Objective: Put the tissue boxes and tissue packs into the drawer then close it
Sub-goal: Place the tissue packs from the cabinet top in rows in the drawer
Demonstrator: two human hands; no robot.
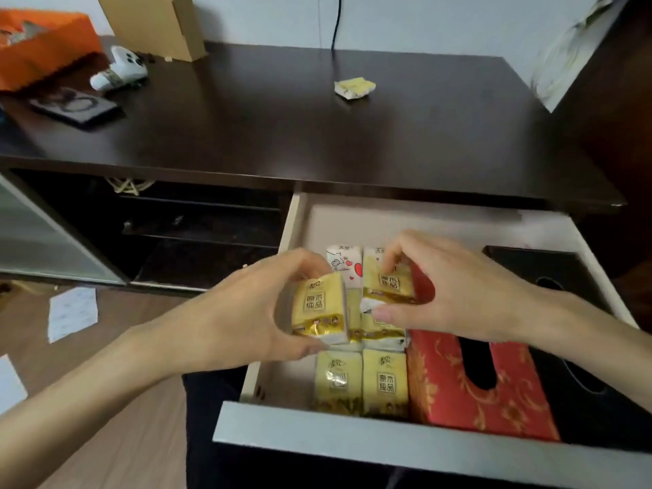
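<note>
The drawer stands pulled out below the dark tabletop. Inside lie several yellow tissue packs, a white pack with red hearts, a red patterned tissue box and a black tissue box at the right. My left hand grips one yellow tissue pack above the drawer's left side. My right hand pinches another yellow pack just beside it. One more yellow pack lies on the tabletop at the back.
On the dark tabletop sit a white game controller, an orange bag, a dark flat device and a cardboard box. A black cable hangs at the wall. Papers lie on the wooden floor.
</note>
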